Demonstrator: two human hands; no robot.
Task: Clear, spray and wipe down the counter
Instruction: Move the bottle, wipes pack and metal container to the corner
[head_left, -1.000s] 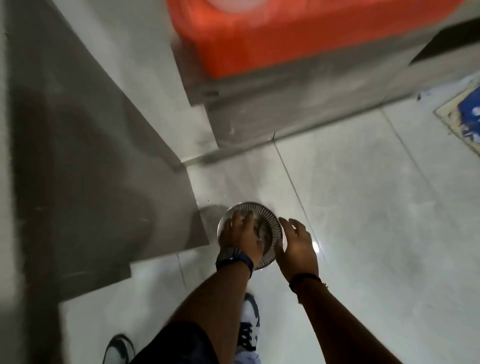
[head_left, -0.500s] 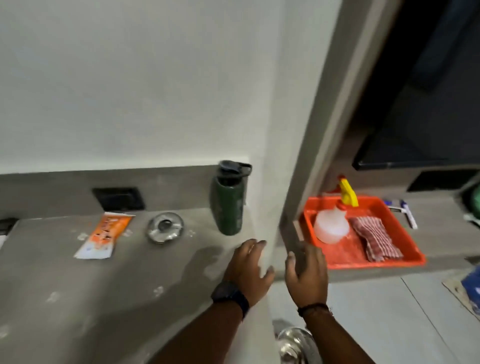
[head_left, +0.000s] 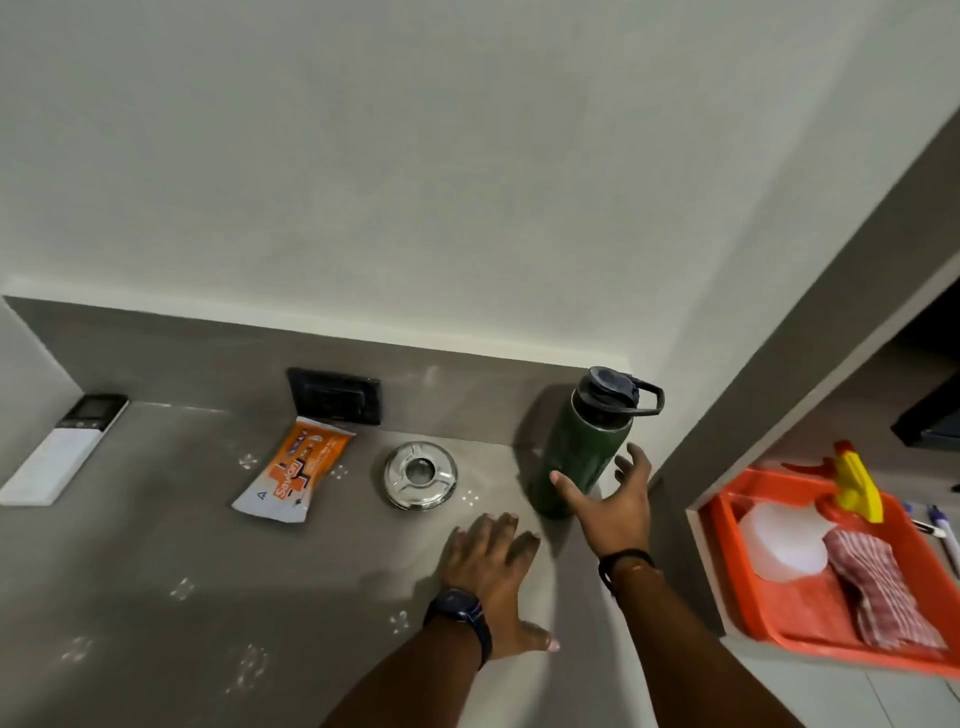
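The right hand was spread open, empty, right up by the green bottle standing on the counter; contact unclear. The left hand lay flat on the counter beside it, fingers straight, a steel dish just beyond them.

Looks like somebody's home: a lived-in room with a grey built-in counter under a plain white wall. There's a remote, a water bottle and a wipes packet lying around on it.
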